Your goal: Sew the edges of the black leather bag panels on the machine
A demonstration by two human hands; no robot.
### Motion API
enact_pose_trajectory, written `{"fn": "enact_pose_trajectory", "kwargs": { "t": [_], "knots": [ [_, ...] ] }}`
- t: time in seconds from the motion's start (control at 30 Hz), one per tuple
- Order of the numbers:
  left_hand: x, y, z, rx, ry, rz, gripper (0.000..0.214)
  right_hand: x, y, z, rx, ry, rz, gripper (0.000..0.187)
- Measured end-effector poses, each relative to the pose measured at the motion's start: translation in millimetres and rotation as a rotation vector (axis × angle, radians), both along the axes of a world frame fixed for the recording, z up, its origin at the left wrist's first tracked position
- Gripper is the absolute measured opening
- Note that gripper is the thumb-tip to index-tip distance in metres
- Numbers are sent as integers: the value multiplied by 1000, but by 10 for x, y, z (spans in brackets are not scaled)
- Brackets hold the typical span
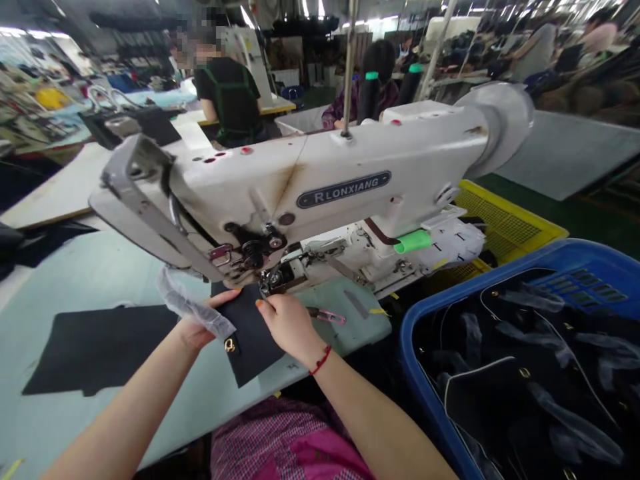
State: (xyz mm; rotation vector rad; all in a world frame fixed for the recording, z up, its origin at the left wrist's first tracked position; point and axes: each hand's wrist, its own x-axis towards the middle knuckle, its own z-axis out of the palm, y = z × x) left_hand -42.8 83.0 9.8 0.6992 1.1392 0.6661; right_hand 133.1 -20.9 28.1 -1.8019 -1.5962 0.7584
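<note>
And here we are at the needle: a matte black fabric panel (250, 333) with a small gold metal fitting (230, 345) sits tilted on the counter (75, 270), its top edge right up by the steel presser foot (276, 281) (whether it's actually under the foot, you can't tell from here). The right hand (287, 327) is closed to a firm pinch on that top edge, one orange-painted fingernail (259, 303) showing, with a red string bracelet (320, 361) at the wrist. The left hand (197, 327) is part open, fingers stretched across the panel's upper corner; pressing or gripping, I can't tell. A crumpled sheet of translucent white plastic film (190, 303) drapes over that hand.

Just beside the right hand lies a small pink-and-metal tool (326, 316). Further left, a second black fabric panel (95, 350) lies flat on the counter. Above it all looms the cream-white industrial sewing machine (345, 189), badged RLONXIANG. To the right, a blue plastic crate (425, 333) is heaped with black pieces trimmed in white piping and gold fittings, and behind it sits a yellow mesh tray (500, 227). Out past the machine, a co-worker in a black top (227, 93) stands at another counter.
</note>
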Motion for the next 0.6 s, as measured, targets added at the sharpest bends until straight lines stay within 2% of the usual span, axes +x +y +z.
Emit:
{"fn": "enact_pose_trajectory", "kwargs": {
  "t": [0.1, 0.23, 0.3, 0.47, 0.6],
  "knots": [
    [3, -80, 33, -42, 64, 29, 24, 60, -13, 42, -8, -67, 43, 38],
    [107, -309, 80, -85, 54, 266, 32, 213, -20, 140, -20, -159, 120, 34],
    [212, -462, 74, -104, 25, 334, 36, 308, -15, 217, -17, -217, 144, 33],
    [545, -817, 52, -119, -224, 489, 40, 484, 41, 358, 2, -331, 131, 31],
    [687, -917, 59, -148, -368, 567, 42, 544, 94, 349, 27, -373, 116, 31]
  ]
}}
